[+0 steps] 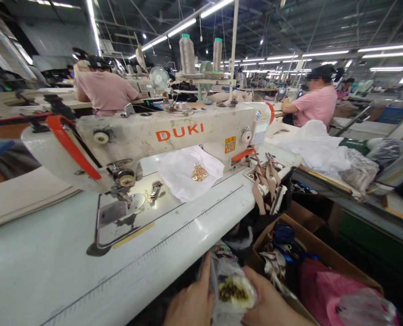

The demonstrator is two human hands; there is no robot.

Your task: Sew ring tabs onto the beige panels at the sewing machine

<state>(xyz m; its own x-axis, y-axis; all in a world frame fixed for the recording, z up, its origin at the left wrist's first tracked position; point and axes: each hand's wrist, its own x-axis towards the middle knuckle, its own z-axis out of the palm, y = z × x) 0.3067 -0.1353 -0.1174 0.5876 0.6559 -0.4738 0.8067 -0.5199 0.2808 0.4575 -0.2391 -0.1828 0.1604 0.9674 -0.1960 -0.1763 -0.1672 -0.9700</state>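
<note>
Both my hands are low at the bottom edge, below the table's front. My left hand [191, 303] and my right hand [271, 301] each grip a side of a clear plastic bag [233, 292] that holds small brass-coloured metal pieces. Fingers of both hands are closed on the bag. On the table, a white cloth [184, 174] lies under the arm of the DUKI sewing machine [174, 133], with a small pile of gold metal fittings [199, 172] on it.
Beige straps [265, 183] hang off the table's right end. A cardboard box [323, 258] with fabric and bags stands below to the right. Two thread cones [187, 53] rise behind the machine. Two people in pink shirts [106, 90] [318, 104] work at other stations.
</note>
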